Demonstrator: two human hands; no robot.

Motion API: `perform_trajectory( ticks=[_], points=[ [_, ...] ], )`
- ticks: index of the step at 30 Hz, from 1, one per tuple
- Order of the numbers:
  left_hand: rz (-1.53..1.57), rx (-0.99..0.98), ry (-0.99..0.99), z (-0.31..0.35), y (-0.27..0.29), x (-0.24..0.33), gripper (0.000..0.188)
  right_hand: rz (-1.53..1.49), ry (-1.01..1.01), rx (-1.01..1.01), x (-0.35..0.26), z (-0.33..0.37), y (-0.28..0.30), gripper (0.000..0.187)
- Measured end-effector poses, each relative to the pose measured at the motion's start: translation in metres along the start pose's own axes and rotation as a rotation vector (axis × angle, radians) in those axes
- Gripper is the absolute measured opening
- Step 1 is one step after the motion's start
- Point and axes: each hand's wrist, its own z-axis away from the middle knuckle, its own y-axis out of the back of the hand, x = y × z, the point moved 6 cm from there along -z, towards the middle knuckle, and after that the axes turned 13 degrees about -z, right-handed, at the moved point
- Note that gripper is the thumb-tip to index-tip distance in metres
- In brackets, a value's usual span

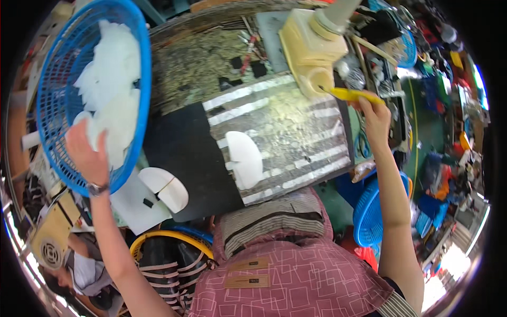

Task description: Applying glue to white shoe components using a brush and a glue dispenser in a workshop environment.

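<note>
My left hand, a watch on its wrist, reaches into a blue plastic basket at the left. Its fingers are spread beside a pile of white foam-like pieces, with no piece in its grip. My right hand pinches a yellow-handled brush. The brush's thin end is at the round mouth of a cream plastic glue pot; its tip is hidden there. One white half-round piece lies on the board in front of me. A second white rounded piece, with a slit across it, rests by the basket.
Beneath the pieces is a worn board with white strips, beside a black sheet. Pliers and black scraps lie at the back. Blue-handled scissors are at the right. Another blue basket stands lower right. A person sits lower left.
</note>
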Motion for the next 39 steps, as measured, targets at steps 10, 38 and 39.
perform_trajectory(
  ticks=[10, 38, 39],
  points=[
    [0.752, -0.588, -0.269, 0.03, -0.049, 0.242, 0.044, -0.254, -0.151, 0.167, 0.048, -0.022, 0.02, 0.019],
    [1.051, -0.302, 0.083, -0.02, 0.016, 0.192, 0.021, -0.218, -0.45, -0.261, 0.035, 0.105, -0.057, 0.018],
    [1.039, -0.155, 0.09, -0.03, 0.035, 0.181, 0.021, -0.241, -0.37, -0.101, 0.026, 0.089, -0.041, 0.017]
  ],
)
